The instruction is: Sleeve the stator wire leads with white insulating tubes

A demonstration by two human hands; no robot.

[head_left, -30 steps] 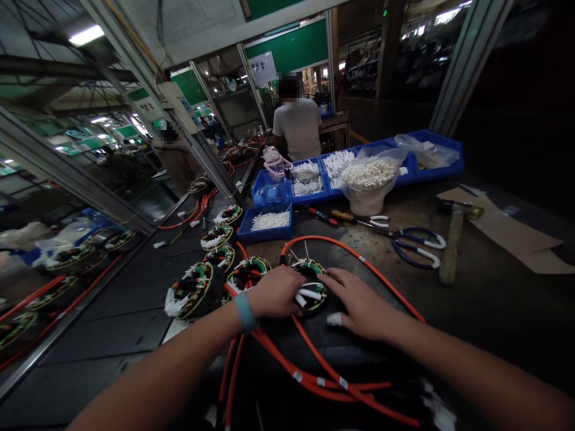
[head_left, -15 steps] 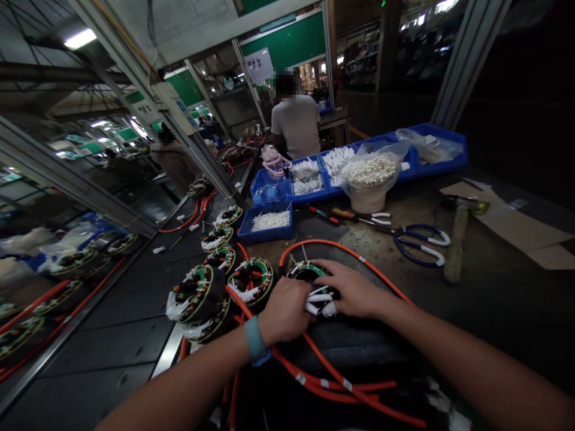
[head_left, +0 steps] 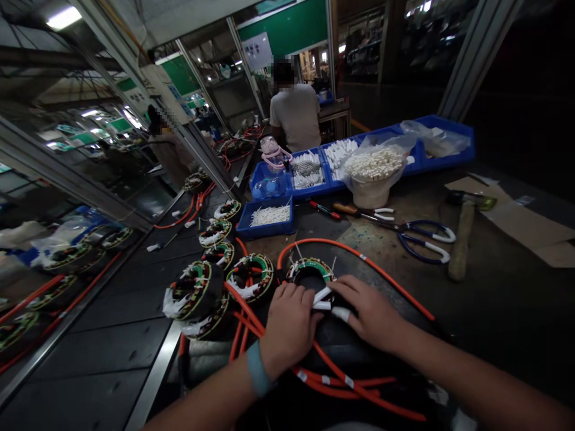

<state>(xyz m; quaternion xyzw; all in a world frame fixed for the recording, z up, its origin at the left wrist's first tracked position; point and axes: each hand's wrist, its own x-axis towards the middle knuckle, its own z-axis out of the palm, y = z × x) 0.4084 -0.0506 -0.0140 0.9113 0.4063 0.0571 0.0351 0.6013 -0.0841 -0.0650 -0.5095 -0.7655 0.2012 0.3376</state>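
Note:
A wound stator [head_left: 309,266] with green insulation and white ties stands upright-faced on the dark bench before me, its near side hidden by my hands. My left hand [head_left: 291,320] is closed at the near left of the ring. Two short white sleeves [head_left: 322,305] stick out to the right between its thumb and forefinger. My right hand [head_left: 372,311] is at the near right of the ring, thumb and fingers apart. Its fingertips reach the ring and the sleeve ends, and its thumb wears a white cover [head_left: 341,313]. Orange cables [head_left: 354,251] loop around the stator.
More stators [head_left: 251,278] stand to the left beside a belt [head_left: 103,341]. Blue bins [head_left: 309,188] of white sleeves and a blue tray [head_left: 265,230] lie behind. Scissors [head_left: 426,239], pliers [head_left: 381,215] and a hammer [head_left: 460,245] are at right. A person [head_left: 294,114] sits beyond.
My hands have drawn slightly apart and lower, showing more of the stator's opening. The right fingers have slid off its far rim. The white sleeves now point up to the right.

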